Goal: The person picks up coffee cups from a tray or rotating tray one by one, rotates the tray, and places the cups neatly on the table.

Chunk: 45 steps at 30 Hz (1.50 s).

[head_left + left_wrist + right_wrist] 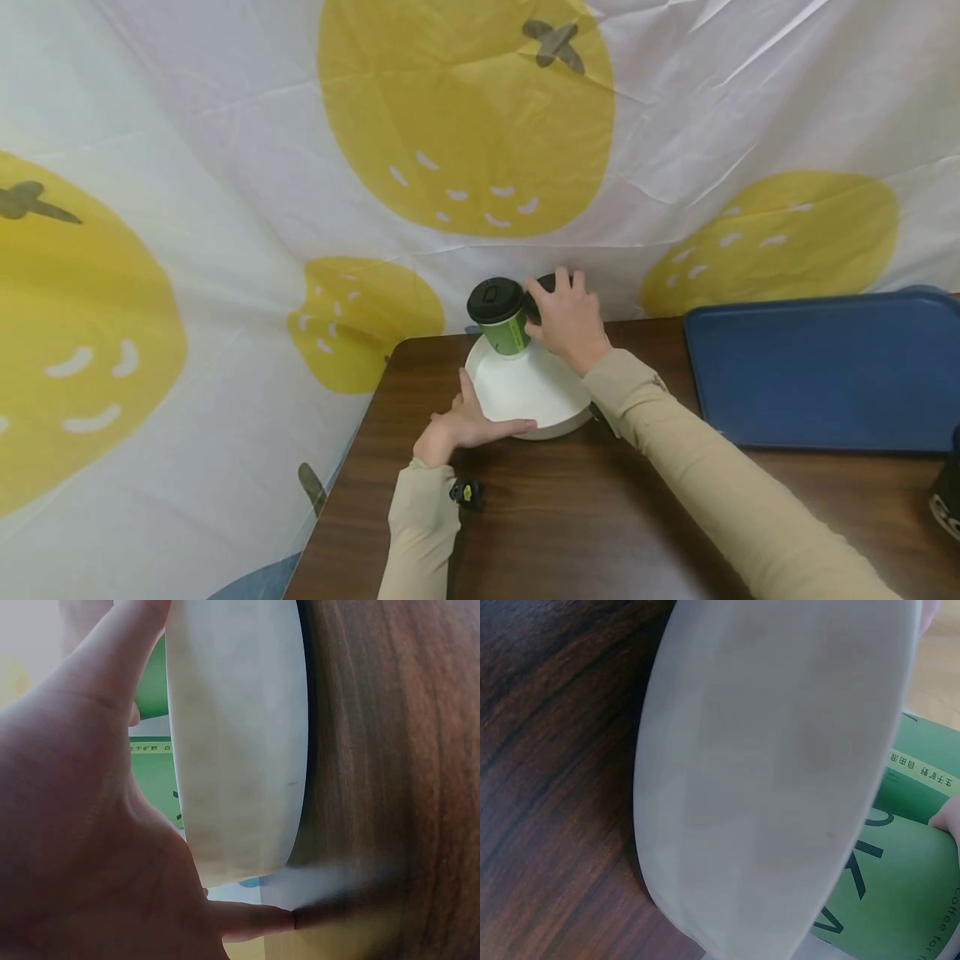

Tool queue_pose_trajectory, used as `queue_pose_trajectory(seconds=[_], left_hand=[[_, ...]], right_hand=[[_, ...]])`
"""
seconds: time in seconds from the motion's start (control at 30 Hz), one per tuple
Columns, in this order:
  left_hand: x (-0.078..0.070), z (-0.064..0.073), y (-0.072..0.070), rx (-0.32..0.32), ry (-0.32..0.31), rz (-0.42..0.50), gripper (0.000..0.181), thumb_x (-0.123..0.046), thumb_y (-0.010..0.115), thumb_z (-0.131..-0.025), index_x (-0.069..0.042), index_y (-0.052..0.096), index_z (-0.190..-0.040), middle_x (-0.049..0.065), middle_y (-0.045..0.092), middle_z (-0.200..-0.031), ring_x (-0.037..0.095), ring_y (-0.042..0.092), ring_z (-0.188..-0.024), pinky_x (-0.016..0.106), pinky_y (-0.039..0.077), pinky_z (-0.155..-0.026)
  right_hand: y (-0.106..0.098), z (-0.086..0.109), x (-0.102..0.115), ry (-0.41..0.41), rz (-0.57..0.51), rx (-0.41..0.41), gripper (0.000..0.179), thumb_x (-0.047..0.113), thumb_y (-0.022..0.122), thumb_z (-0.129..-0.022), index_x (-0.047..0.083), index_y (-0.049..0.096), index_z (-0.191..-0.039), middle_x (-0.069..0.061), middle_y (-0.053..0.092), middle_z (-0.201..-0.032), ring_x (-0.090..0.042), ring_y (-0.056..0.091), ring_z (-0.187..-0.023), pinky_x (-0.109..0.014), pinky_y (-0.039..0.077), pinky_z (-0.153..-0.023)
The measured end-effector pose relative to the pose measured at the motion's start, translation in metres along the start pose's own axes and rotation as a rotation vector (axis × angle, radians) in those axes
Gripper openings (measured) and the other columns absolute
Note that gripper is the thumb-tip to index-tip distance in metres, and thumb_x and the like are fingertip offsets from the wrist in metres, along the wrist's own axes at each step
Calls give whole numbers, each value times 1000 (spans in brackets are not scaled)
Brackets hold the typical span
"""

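Observation:
A thick white round stand (pixel 528 396) sits on the brown table, with its pale side wall (pixel 240 742) filling much of both wrist views. At its back stands a green paper coffee cup (pixel 506 333) with a black lid. Right beside it is a second green paper cup (pixel 900 889), its black lid (pixel 547 283) partly covered by my right hand (pixel 568 321), which grips this cup from above. My left hand (pixel 461 425) touches the stand's front left edge, thumb and fingers spread straight along the rim. Most of the second cup is hidden in the head view.
A blue tray (pixel 817 375) lies on the table to the right. A dark object with white lettering (pixel 947 492) shows at the right edge. Close behind the table hangs a white cloth (pixel 247 108) with yellow fruit prints, also along the left side.

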State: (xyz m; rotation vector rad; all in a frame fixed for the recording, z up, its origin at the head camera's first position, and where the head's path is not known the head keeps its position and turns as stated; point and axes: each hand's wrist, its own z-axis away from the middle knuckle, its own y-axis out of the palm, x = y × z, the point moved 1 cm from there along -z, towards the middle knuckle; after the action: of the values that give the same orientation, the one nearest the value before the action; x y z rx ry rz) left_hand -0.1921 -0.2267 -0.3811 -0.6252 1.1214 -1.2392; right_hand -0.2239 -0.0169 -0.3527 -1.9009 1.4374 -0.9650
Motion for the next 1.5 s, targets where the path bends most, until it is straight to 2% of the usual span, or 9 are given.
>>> queue_pose_trajectory(seconds=[0.17, 0.33, 0.5, 0.73, 0.83, 0.97, 1.3, 1.5], left_hand=[[2, -6, 2, -5, -1, 7, 151, -82, 72, -72, -7, -23, -162, 30, 16, -170, 46, 23, -158, 74, 12, -125], [1, -5, 2, -12, 5, 11, 151, -82, 72, -71, -7, -23, -162, 30, 16, -170, 46, 23, -158, 75, 11, -124], [-1, -4, 1, -13, 9, -4, 151, -83, 70, -72, -6, -22, -162, 30, 18, -170, 45, 26, -158, 75, 14, -123], [-9, 9, -6, -5, 7, -16, 143, -78, 68, -78, -3, -21, -162, 30, 19, -170, 44, 28, -157, 73, 17, -124], [-5, 7, -4, -4, 2, -20, 146, -81, 68, -76, -4, -20, -163, 29, 19, -170, 43, 28, -157, 73, 16, -124], [-3, 6, -3, 5, -5, -29, 146, -82, 68, -75, -6, -21, -163, 28, 17, -171, 43, 27, -158, 72, 16, -125], [-7, 12, -6, -3, 9, -20, 144, -79, 68, -77, -2, -20, -162, 30, 21, -169, 45, 31, -156, 73, 19, -123], [-7, 11, -5, -2, 13, -9, 144, -77, 69, -78, -2, -21, -162, 31, 22, -168, 46, 31, -155, 74, 19, -123]], right_hand=[[0, 1, -1, -3, 4, -8, 60, 39, 80, -89, 18, 60, -141, -28, 57, -127, -45, 59, -108, -50, 60, -64], [0, 2, -2, -9, 7, -31, 59, 38, 81, -88, 18, 60, -139, -28, 57, -126, -45, 59, -107, -50, 60, -62], [-1, 2, -3, -3, 13, -17, 60, 38, 80, -89, 18, 60, -141, -29, 57, -126, -45, 59, -107, -50, 60, -64], [-3, 2, -1, 3, 18, 21, 59, 41, 77, -91, 20, 58, -143, -28, 56, -129, -44, 59, -109, -50, 60, -65], [-3, 4, 1, -6, 20, 22, 59, 42, 77, -90, 20, 59, -142, -28, 57, -128, -43, 59, -108, -49, 60, -65], [-1, 6, 2, -19, 27, 3, 59, 42, 78, -89, 20, 60, -141, -27, 58, -125, -42, 59, -107, -48, 60, -63], [0, 9, 1, -21, 22, -15, 60, 43, 80, -88, 20, 61, -140, -28, 58, -126, -43, 59, -105, -48, 60, -64], [-1, 9, 0, -40, 38, -56, 61, 44, 81, -88, 19, 62, -140, -28, 59, -125, -43, 61, -103, -47, 60, -62]])
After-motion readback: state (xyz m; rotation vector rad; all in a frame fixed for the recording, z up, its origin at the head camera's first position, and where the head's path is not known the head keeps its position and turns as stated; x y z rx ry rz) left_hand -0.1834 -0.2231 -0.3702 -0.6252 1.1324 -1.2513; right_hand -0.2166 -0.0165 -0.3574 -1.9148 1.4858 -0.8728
